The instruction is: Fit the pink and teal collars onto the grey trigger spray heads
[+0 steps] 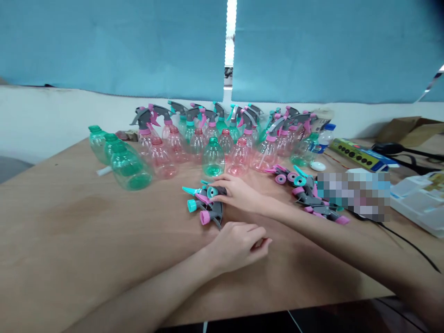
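Observation:
My right hand (239, 193) reaches across from the right, its fingers closed on a grey spray nozzle with a turquoise collar (212, 192). This nozzle is at a small group of others on the table, among them one with a pink collar (205, 217) and one with a turquoise collar (192, 206). Nearer to me, my left hand (241, 245) is curled just above the tabletop; whether its fingers hold anything small is hidden. Behind the hands stand uncapped bottles, such as a green bottle (213, 159) and a pink bottle (239, 159).
More spray nozzles (312, 199) lie in a heap at the right. Bottles with sprayers fitted (248, 122) line the back. Green bottles (128, 169) stand left. A yellow-blue box (362, 155), a white mouse (317, 166), a clear plastic organizer (416, 203) and a black cable (409, 240) occupy the right.

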{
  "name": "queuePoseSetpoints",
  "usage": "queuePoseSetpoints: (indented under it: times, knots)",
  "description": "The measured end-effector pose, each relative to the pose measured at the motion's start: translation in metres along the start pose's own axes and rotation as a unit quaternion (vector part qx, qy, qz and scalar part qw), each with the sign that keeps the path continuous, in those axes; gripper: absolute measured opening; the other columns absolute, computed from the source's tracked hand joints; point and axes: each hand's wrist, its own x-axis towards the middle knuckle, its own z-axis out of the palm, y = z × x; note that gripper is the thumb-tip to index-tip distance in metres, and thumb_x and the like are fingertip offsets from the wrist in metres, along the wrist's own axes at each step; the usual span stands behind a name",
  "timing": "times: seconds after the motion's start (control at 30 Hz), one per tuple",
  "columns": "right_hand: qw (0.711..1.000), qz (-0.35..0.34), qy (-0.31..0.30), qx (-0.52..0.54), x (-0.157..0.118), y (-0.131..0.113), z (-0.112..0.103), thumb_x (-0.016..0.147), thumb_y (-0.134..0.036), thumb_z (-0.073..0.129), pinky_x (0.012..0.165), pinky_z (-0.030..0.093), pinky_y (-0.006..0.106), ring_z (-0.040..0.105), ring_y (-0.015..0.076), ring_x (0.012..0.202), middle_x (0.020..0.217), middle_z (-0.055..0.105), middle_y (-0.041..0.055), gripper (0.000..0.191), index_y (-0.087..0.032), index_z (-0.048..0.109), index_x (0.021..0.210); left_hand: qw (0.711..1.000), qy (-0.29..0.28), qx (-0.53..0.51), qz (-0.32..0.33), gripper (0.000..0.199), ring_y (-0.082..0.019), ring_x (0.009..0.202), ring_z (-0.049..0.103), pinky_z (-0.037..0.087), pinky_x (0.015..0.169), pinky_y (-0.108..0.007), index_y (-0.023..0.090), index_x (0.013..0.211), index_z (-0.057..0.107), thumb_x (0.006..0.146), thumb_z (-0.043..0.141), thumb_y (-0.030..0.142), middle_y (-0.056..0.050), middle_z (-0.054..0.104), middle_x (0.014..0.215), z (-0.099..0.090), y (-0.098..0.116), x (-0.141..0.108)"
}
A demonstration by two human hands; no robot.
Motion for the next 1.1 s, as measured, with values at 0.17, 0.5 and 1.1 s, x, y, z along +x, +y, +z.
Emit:
queuePoseSetpoints:
  times: [0.17, 0.5, 1.1]
  knots:
    - [0.999, -0.012, -0.03, -0.025, -0.011, -0.007, -0.006, 0.083, -0.046, 0.06, 0.098, 0.044, 0.04, 0.052, 0.0235, 0.117, 0.125, 0.056, 0.0117, 0.046, -0.018, 0.058, 0.119, 1.0, 0.001, 0.002, -0.024, 0.022, -0.011, 0.05, 0.053, 0.037, 0.049, -0.023, 0.018, 0.062, 0.05, 0.084, 0.051, 0.019, 0.003, 0.054, 0.054, 0.002, -0.002, 0.0]
    - [0.998, 0.024, -0.049, -0.005, -0.027, -0.005, -0.002, 0.08, -0.041, 0.065, 0.103, 0.04, 0.041, 0.045, 0.0262, 0.127, 0.132, 0.052, 0.0141, 0.055, -0.017, 0.051, 0.127, 0.999, 0.005, -0.015, -0.033, 0.017, -0.012, 0.054, 0.055, 0.04, 0.053, -0.023, 0.017, 0.066, 0.055, 0.082, 0.053, 0.015, 0.003, 0.06, 0.059, 0.002, -0.004, 0.003]
    - [0.999, -0.009, 0.018, 0.034, -0.036, -0.008, -0.042, 0.086, -0.038, 0.06, 0.099, 0.043, 0.035, 0.052, 0.0186, 0.118, 0.123, 0.059, 0.0064, 0.037, -0.021, 0.057, 0.118, 0.998, -0.017, -0.026, -0.06, 0.014, -0.012, 0.053, 0.052, 0.039, 0.052, -0.023, 0.016, 0.075, 0.058, 0.086, 0.049, 0.015, 0.002, 0.059, 0.062, -0.004, -0.004, 0.004]
